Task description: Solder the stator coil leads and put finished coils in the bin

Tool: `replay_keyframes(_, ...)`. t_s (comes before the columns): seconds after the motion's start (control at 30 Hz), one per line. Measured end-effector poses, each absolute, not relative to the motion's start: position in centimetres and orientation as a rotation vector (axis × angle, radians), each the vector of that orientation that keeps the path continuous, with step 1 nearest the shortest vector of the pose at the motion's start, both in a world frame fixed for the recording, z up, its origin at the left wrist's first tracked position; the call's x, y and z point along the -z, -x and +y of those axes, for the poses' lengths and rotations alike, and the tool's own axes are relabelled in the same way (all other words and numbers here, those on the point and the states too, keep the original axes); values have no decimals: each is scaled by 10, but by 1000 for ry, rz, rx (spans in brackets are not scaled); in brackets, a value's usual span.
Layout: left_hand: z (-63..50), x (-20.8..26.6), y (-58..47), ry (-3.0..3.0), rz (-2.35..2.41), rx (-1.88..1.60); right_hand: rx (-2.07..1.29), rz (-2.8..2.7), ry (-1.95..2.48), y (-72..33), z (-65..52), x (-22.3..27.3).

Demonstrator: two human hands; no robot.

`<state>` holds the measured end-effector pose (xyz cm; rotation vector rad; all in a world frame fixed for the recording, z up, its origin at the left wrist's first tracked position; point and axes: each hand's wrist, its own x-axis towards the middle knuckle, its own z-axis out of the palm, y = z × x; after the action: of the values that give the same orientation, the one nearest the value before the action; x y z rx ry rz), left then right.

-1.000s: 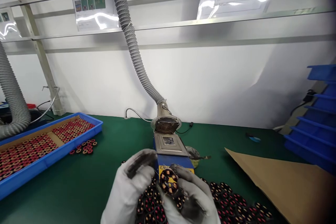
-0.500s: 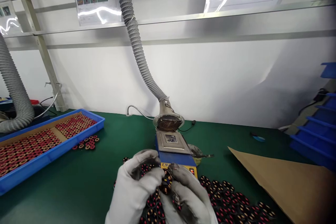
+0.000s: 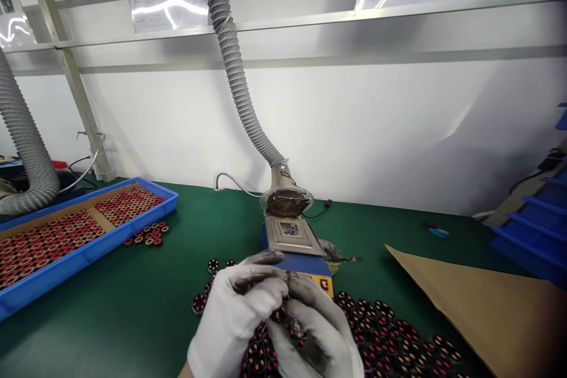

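Observation:
My left hand [image 3: 239, 313], in a white glove with blackened fingertips, is closed with thumb and fingers pinched together at a small round black part [image 3: 279, 313] with copper-coloured spots. My right hand [image 3: 316, 325], gloved alike and more stained, curls round the same part from the other side. Fingers cover most of the part. Another small piece [image 3: 296, 326] with a metallic glint shows within the right hand's curled fingers; I cannot make out its kind. Under and around both hands lie many similar round parts [image 3: 385, 336], black with red or copper-coloured spots.
Ahead stands a blue-and-yellow device with a metal plate [image 3: 295, 235], beneath a grey extraction hose [image 3: 241, 82]. A blue tray [image 3: 170, 204] of red-and-copper rings is at left, with loose rings [image 3: 150, 235] beside it. Brown cardboard [image 3: 478, 307] and blue bins [image 3: 531, 236] are at right.
Both hands have drawn closer together. The left fingers have moved right over the round part, hiding more of it. The view has shifted slightly.

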<state>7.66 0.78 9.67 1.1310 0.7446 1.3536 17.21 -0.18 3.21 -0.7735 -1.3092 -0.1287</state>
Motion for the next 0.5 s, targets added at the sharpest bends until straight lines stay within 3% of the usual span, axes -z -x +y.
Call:
replay_keyframes(0.3, 22, -76, -56, -963, 708, -1757, 58, -1162, 739, -163, 1, -35)
replay_keyframes(0.5, 12, -82, -48, -1097, 933, -1768, -144, -1179, 714, -170, 0, -39)
